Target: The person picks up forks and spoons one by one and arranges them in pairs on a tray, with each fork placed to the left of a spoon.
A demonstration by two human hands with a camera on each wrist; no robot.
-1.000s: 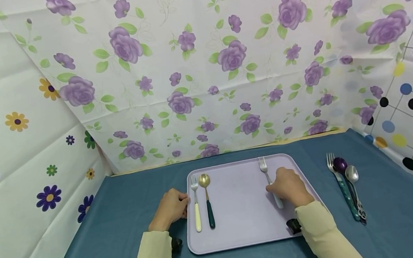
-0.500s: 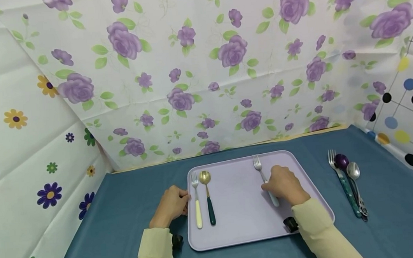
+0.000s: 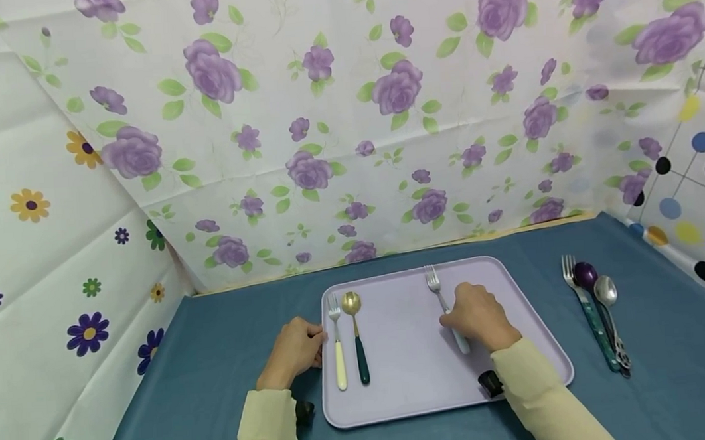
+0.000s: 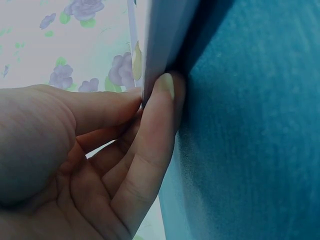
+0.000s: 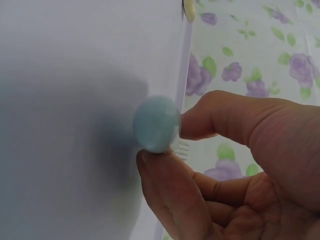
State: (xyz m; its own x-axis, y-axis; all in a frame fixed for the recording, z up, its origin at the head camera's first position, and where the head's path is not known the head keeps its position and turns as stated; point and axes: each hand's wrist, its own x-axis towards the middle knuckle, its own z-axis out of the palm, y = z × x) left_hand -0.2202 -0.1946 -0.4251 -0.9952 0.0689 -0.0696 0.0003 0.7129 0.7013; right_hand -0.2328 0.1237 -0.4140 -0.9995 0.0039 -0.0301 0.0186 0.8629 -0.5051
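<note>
My right hand (image 3: 480, 314) pinches a fork with a pale blue handle (image 5: 156, 124) over the right half of the lavender tray (image 3: 402, 377). Its tines (image 3: 432, 279) point to the tray's far edge. With thumb and fingers, my left hand (image 3: 292, 349) grips the tray's left rim; the left wrist view shows the rim (image 4: 167, 40) between thumb and forefinger. On the tray's left side lie a fork with a cream handle (image 3: 340, 363) and, to its right, a gold spoon with a dark green handle (image 3: 362, 359), roughly parallel.
Right of the tray, a fork with a green handle (image 3: 598, 333), a purple spoon (image 3: 585, 276) and a silver spoon (image 3: 605, 291) lie close together on the blue tablecloth (image 3: 227, 339). A flowered sheet (image 3: 360, 146) hangs behind the table.
My right hand has carried the pale blue-handled fork a little to the left over the tray. The left hand keeps its grip on the rim.
</note>
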